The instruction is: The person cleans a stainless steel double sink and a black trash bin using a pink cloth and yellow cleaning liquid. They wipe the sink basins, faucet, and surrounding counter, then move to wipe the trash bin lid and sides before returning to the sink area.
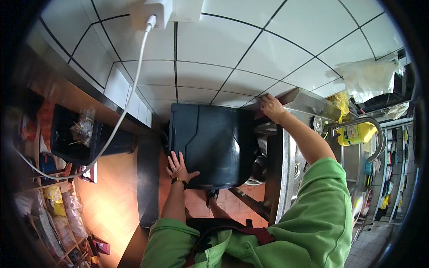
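Note:
A large dark plastic bin with a lid (214, 144) stands before me against the tiled wall. My left hand (179, 170) lies palm down on the lid's near left part, fingers spread, with a dark bracelet at the wrist. At the back corner of the metal sink unit, my right hand (273, 109) is close to the wall with its fingers curled. Whether it grips anything there is hidden. A narrow gap between the bin and the sink unit shows metal pots (260, 169) low down.
A curved faucet (377, 125) and a yellow jug (357, 134) are at the right. From a wall plug, a white cable (135, 80) hangs across the left side. A black container (72, 134) holds rubbish. My foot (211, 196) is on the red-tiled floor.

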The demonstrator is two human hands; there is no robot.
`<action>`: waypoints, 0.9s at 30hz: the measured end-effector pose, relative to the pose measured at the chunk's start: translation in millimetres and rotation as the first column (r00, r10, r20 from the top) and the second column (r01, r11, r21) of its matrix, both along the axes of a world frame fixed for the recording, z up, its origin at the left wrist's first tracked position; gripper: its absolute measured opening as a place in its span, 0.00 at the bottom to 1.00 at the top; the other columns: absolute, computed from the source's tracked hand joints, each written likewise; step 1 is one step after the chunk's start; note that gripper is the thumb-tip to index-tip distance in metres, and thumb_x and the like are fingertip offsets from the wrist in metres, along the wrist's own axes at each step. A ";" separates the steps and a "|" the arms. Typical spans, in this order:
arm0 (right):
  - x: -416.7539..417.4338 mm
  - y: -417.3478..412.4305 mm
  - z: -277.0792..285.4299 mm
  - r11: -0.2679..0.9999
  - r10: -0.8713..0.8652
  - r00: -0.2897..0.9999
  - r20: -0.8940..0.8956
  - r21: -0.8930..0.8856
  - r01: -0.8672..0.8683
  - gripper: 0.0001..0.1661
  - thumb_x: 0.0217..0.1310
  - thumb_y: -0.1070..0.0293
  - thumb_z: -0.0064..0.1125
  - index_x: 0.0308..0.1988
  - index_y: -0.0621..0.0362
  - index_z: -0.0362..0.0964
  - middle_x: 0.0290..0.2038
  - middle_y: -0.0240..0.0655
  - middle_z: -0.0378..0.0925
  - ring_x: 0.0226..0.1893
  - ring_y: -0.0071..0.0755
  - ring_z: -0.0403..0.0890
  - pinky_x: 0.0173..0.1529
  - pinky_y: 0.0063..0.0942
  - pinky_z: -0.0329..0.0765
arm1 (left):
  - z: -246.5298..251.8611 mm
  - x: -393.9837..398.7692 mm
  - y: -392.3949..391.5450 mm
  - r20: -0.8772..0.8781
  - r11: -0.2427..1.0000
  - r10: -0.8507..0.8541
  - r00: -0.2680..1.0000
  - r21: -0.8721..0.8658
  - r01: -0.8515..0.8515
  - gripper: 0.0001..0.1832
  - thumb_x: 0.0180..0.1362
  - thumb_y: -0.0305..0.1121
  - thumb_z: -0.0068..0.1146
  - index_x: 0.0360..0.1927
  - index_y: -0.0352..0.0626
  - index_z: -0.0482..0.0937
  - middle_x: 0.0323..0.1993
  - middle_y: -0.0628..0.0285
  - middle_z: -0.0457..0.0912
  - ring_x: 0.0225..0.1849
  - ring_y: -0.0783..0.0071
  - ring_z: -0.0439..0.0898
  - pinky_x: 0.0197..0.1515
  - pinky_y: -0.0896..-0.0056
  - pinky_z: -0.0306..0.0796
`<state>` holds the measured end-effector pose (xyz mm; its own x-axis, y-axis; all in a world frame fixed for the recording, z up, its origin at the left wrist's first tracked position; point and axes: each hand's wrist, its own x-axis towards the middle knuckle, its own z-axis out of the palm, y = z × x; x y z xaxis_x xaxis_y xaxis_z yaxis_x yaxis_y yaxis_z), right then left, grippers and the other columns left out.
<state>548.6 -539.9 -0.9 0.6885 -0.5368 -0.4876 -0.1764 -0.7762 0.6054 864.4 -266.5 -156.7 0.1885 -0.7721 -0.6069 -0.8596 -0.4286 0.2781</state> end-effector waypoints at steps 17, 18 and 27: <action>203.1 -15.5 -39.0 0.866 0.432 0.626 0.649 -0.105 -0.488 0.08 0.40 0.65 0.52 0.26 0.46 0.77 0.41 0.24 0.74 0.45 0.27 0.68 0.47 0.26 0.64 | -6.5 2.8 4.8 0.036 0.999 -0.043 0.998 0.001 0.043 0.69 0.28 0.71 0.60 0.67 0.55 0.30 0.68 0.57 0.22 0.69 0.54 0.27 0.63 0.37 0.40; 172.0 -17.5 -45.7 0.884 0.406 0.709 0.577 -0.054 -0.464 0.06 0.40 0.64 0.53 0.24 0.46 0.77 0.39 0.22 0.74 0.45 0.26 0.68 0.48 0.25 0.64 | -9.1 3.7 5.9 0.007 0.999 -0.043 0.999 -0.031 0.043 0.69 0.28 0.70 0.61 0.68 0.55 0.30 0.69 0.58 0.22 0.70 0.55 0.27 0.63 0.37 0.40; 24.1 32.4 131.8 0.993 0.064 0.524 0.849 -0.107 0.052 0.08 0.38 0.67 0.56 0.27 0.48 0.74 0.41 0.27 0.73 0.45 0.33 0.70 0.47 0.31 0.66 | 2.7 4.2 6.0 -0.017 0.999 0.024 1.000 -0.033 -0.025 0.68 0.30 0.63 0.66 0.68 0.55 0.30 0.68 0.59 0.22 0.69 0.55 0.26 0.63 0.39 0.37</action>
<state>572.6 -507.5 130.9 0.7476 -0.5375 0.3900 -0.6473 -0.7212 0.2469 868.6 -260.4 -154.0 0.1977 -0.7871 -0.5843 -0.8441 -0.4398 0.3068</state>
